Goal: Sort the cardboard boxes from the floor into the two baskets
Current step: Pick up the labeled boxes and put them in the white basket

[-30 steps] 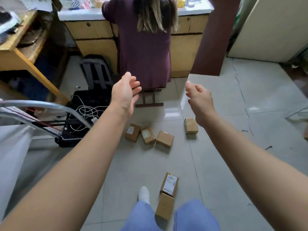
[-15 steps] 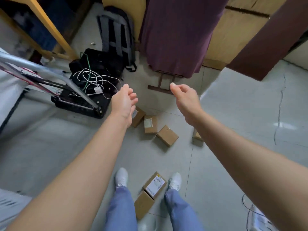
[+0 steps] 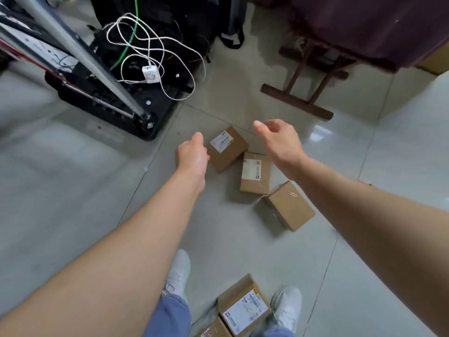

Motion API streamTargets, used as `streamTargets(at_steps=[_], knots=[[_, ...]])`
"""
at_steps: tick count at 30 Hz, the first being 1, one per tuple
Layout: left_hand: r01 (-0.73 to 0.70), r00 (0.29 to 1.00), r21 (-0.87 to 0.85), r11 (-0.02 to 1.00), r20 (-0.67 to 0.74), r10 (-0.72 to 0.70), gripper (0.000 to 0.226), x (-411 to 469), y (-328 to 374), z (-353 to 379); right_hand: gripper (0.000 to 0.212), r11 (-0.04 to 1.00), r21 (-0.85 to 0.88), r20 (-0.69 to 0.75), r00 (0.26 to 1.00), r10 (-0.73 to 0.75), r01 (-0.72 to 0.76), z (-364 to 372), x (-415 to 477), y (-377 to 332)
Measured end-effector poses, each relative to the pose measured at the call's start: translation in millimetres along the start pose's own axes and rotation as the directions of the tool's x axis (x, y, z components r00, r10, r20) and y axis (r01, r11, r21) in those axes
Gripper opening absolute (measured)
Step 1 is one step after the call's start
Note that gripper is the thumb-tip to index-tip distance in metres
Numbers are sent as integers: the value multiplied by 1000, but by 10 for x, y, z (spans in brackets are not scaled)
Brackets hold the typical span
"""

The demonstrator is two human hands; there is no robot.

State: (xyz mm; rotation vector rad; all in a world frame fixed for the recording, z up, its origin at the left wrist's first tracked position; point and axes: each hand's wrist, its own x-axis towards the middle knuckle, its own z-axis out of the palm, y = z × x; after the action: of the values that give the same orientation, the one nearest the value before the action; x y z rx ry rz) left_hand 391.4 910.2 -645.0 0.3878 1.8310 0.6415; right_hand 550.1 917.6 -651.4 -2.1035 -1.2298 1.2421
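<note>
Three small cardboard boxes lie together on the tiled floor: a labelled box [image 3: 228,148] farthest from me, a second labelled box [image 3: 255,173] beside it, and a plain taped box [image 3: 289,205] nearer me on the right. My left hand [image 3: 193,154] hovers just left of the far box, fingers curled, holding nothing. My right hand [image 3: 279,142] hangs open above the two labelled boxes, holding nothing. Between my feet lies another labelled box [image 3: 244,308], with part of a further box [image 3: 213,330] at the bottom edge. No basket is in view.
A black case [image 3: 136,76] with tangled white cables [image 3: 150,52] and a metal bar [image 3: 80,57] stands at the upper left. A wooden stool base [image 3: 298,100] and a person's dark purple garment [image 3: 364,25] are at the upper right. My white shoes [image 3: 178,271] stand below.
My view has tilted down and closed in on the floor. Both hands have dropped towards the cluster of boxes, now just above them. Nothing has been picked up.
</note>
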Motion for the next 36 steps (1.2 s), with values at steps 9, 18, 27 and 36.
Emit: streamTargets(at_steps=[9, 18, 27, 36], knots=[[134, 991, 7, 991, 14, -134, 15, 1401, -935, 522, 67, 988, -153, 43, 999, 26, -19, 1070, 1227, 1114], [198, 973, -180, 963, 154, -172, 34, 2280, -1206, 769, 66, 974, -202, 122, 984, 127, -101, 1666, 1946, 1460], [145, 989, -196, 970, 23, -143, 38, 1911, -846, 419, 65, 968, -204, 43, 986, 159, -147, 1554, 1373, 951], [89, 996, -213, 973, 16, -87, 30, 566, 277, -322, 56, 950, 164, -6, 963, 269, -264, 732, 142, -396]])
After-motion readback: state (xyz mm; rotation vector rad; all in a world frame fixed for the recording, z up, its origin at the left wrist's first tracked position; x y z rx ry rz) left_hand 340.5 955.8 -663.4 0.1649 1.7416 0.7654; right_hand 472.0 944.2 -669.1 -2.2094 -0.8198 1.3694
